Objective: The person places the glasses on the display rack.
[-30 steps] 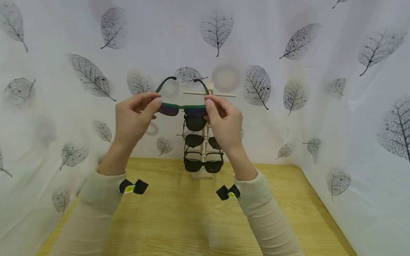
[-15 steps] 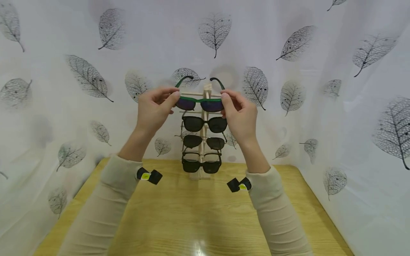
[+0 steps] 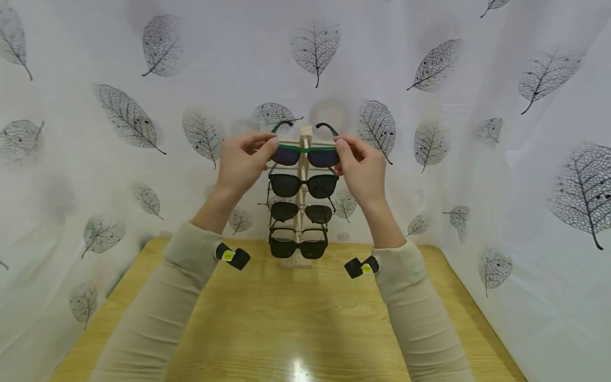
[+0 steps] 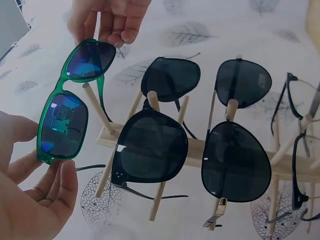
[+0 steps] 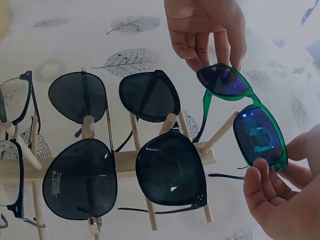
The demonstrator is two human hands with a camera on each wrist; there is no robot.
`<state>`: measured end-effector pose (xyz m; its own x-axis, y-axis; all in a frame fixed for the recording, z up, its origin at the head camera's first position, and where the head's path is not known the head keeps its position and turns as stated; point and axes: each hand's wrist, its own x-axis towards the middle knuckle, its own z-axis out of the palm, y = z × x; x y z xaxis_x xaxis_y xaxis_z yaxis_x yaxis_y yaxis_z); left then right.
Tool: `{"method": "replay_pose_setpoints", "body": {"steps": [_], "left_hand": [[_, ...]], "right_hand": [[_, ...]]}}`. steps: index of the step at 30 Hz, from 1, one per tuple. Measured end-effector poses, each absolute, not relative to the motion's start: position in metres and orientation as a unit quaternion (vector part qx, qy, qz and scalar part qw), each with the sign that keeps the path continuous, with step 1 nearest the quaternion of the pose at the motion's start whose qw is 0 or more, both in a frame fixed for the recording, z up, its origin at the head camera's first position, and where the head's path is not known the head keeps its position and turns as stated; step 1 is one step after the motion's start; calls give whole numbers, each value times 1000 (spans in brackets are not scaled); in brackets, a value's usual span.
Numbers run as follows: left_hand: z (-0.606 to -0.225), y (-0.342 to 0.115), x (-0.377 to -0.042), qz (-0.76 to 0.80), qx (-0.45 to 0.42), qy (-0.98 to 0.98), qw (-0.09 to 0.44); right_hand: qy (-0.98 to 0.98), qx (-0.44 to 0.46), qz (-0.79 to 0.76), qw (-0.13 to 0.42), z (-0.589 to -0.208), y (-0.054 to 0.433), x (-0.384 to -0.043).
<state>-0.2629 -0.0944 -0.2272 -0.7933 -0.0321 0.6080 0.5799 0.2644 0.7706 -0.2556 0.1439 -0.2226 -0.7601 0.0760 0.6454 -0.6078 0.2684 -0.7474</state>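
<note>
A pair of green-framed sunglasses with blue-purple mirrored lenses is held level at the top of a wooden glasses stand. My left hand pinches its left end, thumb in front. At the other end, my right hand pinches the frame near the hinge. Both temples point away, towards the stand. In the left wrist view, the green sunglasses are beside the stand's topmost peg; whether they touch it I cannot tell. The right wrist view shows the green sunglasses between both hands.
Below hang black sunglasses, thin-framed dark sunglasses, clear-lens glasses and another black pair. The stand is on a wooden table, in front of a white leaf-print curtain.
Both hands have carried the green sunglasses rightward to the stand, centring them over its upper post. In the last half second they have shifted slightly further right. The pairs below are now uncovered.
</note>
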Motion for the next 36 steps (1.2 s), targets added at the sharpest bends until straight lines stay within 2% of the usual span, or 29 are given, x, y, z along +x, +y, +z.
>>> {"method": "replay_pose_setpoints", "body": {"steps": [14, 36], "left_hand": [[-228, -85, -272, -577, -158, -769, 225], [-228, -86, -275, -569, -141, -777, 228]], "right_hand": [[-742, 146, 591, 281, -229, 151, -272], [-756, 140, 580, 271, -236, 151, -280]]}}
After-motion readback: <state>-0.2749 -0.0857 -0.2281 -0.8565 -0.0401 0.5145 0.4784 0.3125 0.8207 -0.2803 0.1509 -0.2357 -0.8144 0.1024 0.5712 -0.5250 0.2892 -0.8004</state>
